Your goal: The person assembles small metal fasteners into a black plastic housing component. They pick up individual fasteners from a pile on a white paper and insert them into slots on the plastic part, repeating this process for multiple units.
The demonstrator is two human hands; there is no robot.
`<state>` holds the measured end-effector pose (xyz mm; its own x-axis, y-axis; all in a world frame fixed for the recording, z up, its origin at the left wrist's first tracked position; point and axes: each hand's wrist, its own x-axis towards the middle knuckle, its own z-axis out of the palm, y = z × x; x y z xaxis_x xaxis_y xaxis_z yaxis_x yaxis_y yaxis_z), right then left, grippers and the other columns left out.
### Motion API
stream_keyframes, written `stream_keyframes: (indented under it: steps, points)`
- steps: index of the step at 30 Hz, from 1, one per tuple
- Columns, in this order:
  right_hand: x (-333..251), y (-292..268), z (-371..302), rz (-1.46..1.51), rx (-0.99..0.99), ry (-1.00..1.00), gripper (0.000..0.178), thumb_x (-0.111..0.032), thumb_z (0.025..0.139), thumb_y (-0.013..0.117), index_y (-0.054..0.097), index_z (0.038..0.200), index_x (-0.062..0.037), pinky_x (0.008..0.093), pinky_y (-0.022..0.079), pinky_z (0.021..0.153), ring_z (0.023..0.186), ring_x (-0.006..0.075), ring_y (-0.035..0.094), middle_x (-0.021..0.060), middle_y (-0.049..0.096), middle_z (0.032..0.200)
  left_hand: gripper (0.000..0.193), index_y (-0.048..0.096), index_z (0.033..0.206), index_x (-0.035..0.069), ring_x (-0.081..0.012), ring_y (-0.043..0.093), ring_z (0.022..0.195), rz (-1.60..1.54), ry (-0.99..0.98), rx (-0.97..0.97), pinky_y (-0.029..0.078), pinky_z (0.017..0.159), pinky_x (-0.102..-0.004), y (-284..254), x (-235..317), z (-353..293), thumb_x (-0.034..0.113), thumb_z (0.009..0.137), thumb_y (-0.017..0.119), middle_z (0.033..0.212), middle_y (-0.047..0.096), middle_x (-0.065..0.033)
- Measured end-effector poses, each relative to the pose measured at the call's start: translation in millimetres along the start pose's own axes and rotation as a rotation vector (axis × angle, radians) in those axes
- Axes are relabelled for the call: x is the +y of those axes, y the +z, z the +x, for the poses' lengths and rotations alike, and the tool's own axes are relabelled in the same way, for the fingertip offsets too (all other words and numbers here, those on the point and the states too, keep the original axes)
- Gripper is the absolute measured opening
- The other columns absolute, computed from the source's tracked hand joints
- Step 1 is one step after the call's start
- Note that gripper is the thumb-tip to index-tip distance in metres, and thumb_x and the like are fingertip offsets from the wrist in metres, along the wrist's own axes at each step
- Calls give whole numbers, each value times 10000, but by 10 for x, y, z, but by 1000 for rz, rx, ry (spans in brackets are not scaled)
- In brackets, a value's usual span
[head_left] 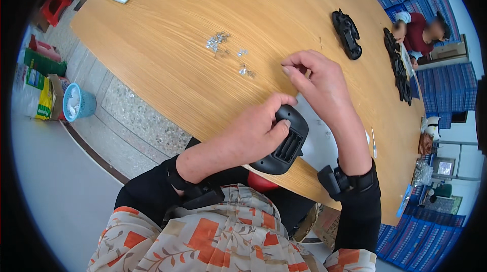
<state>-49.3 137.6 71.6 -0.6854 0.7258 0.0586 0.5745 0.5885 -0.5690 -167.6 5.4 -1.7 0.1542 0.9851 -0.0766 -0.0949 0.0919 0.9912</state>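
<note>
My left hand grips a black plastic remote-control housing near the table's front edge. Its battery compartment faces up and looks uncovered, with bare slots. Ahead and to the right, my right hand hovers over the table with thumb and forefinger pinched together; anything between them is too small to make out. A little pile of shiny metal pieces lies to the left of that hand, and a smaller cluster of metal pieces sits closer to it.
A white sheet lies under my right forearm, near a thin screwdriver-like tool. Black toy-car-shaped parts rest farther right. Another person sits across the table by stacked blue boxes. A blue wastebasket stands on the floor.
</note>
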Motion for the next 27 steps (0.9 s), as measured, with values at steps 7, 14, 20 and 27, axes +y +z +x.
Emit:
stream_keyframes:
  steps: [7, 14, 20, 27]
  points:
    - [2, 418, 584, -81, -117, -136, 163, -126, 886, 716, 719, 1010, -21, 296, 534, 714, 752, 176, 662, 98, 714, 872, 380, 440, 1372, -2, -108, 656, 840, 43, 45, 6, 524, 719, -277, -20, 8, 1, -3, 996, 495, 960, 660, -100]
    - [34, 445, 697, 13, -174, -72, 168, -175, 864, 702, 743, 974, -56, 368, 553, 728, 761, 283, 694, 147, 731, 853, 390, 447, 1372, 5, -110, 637, 811, 37, 49, 20, 516, 710, -277, -2, -113, 19, -10, 984, 483, 941, 642, -85]
    - [242, 128, 490, -14, -122, 58, 165, -142, 893, 715, 744, 1017, -38, 293, 550, 762, 796, 136, 679, 58, 740, 866, 383, 438, 1400, 41, -80, 609, 771, -24, -73, -34, 510, 686, -265, -43, 23, 12, 29, 1018, 458, 921, 625, -57]
    - [462, 63, 267, -57, -163, 4, 156, -83, 905, 708, 747, 1051, -42, 273, 553, 795, 826, 127, 671, 50, 731, 921, 388, 441, 1407, 50, -48, 563, 717, -78, -76, -4, 483, 636, -227, 5, 70, 7, 33, 1022, 472, 873, 598, -22]
